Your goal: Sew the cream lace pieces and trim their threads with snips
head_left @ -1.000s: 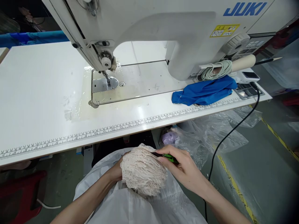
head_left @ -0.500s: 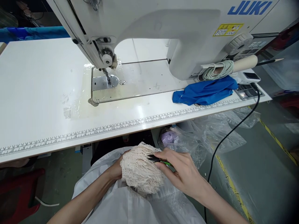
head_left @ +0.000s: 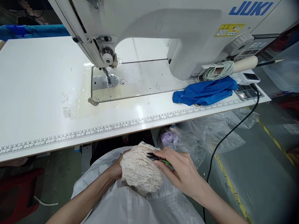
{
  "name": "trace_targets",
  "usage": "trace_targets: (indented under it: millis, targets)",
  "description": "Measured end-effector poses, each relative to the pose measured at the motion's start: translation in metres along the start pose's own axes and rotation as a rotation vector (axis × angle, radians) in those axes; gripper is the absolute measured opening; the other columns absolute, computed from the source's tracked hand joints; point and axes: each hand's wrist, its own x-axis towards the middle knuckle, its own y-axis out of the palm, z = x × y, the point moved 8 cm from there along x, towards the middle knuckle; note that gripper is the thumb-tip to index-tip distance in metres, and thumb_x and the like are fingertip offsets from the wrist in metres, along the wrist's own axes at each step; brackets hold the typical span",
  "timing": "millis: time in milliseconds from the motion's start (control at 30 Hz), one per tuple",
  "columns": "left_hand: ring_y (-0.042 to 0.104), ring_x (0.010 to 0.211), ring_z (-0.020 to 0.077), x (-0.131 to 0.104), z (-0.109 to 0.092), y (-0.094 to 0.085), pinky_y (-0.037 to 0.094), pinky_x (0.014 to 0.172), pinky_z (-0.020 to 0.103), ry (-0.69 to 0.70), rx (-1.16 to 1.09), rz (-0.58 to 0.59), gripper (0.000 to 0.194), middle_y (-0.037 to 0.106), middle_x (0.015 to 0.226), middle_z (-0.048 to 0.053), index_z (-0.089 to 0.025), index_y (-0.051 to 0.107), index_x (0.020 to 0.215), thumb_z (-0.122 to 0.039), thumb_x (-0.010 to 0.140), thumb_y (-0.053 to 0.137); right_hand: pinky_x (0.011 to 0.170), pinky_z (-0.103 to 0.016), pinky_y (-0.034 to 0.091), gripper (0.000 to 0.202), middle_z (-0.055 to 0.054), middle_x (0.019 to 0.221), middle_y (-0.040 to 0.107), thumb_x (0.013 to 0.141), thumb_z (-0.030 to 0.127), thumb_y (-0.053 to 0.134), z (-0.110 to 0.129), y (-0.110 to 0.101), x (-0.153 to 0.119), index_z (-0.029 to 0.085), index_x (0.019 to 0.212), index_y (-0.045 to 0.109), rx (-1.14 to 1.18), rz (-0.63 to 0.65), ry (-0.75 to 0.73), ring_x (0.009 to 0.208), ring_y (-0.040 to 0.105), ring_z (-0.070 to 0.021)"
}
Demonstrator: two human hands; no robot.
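A thick bunch of cream lace (head_left: 141, 169) sits over my lap, on white cloth (head_left: 116, 205) with a gathered band. My left hand (head_left: 116, 168) grips the bunch from the left and beneath, its fingers hidden behind the folds. Closed around black thread snips (head_left: 152, 156) with a green part is my right hand (head_left: 179, 168). The snips' tips touch the upper right of the lace, and whether the blades are apart is hard to make out.
A JUKI sewing machine (head_left: 163, 21) stands on a white table (head_left: 35, 93) with a printed ruler edge. Blue cloth (head_left: 205, 91) and a cord bundle (head_left: 219, 71) lie at its right. A black cable (head_left: 224, 138) hangs beside plastic bags (head_left: 207, 133). A red stool (head_left: 21, 193) is lower left.
The view has shifted very slightly. Both hands, the lace and the snips stay almost where they were, with the snips' tips a touch higher and further left.
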Motion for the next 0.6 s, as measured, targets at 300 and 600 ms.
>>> trace_targets:
  millis: [300,600]
  targets:
    - [0.058,0.121,0.0392,0.003,0.001,-0.001,0.043,0.101,0.050,0.027,0.008,0.053,0.036,0.071,0.118,0.014,-0.015,0.073,0.112,-0.031,0.080,0.073,0.050,-0.024,0.031,0.016,-0.002,0.083,0.063,0.099,0.020,0.049,-0.001,0.002,-0.004,0.019,0.115,0.053,-0.027,0.007,-0.007,0.065,0.058,-0.0119]
    - [0.057,0.120,0.0414,0.005,0.005,-0.005,0.041,0.102,0.053,0.037,-0.006,0.040,0.037,0.073,0.113,0.013,-0.016,0.075,0.107,-0.033,0.075,0.077,0.050,-0.024,0.033,0.015,0.001,0.078,0.061,0.100,0.018,0.048,0.002,0.002,-0.002,0.019,0.113,0.055,-0.003,-0.014,-0.021,0.059,0.054,-0.0101]
